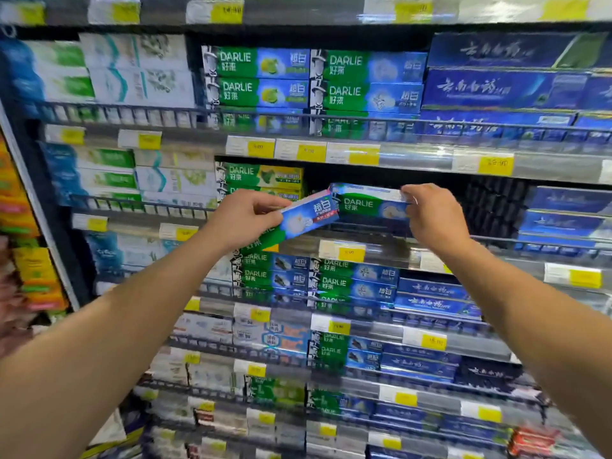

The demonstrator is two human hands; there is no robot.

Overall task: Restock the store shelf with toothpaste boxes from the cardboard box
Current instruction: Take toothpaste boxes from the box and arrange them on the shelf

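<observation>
A single wide-angle view from a camera worn on the person's head, facing straight ahead and slightly downward at a store shelf standing close in front. Both forearms reach in from the bottom corners toward the middle of the frame. Shelf rows fill the picture from top to bottom, bowing outward at the edges and blurring there.

Tilted toothpaste box left of level toothpaste box, ends touching; both before shelf gap; stacked boxes left.
</observation>
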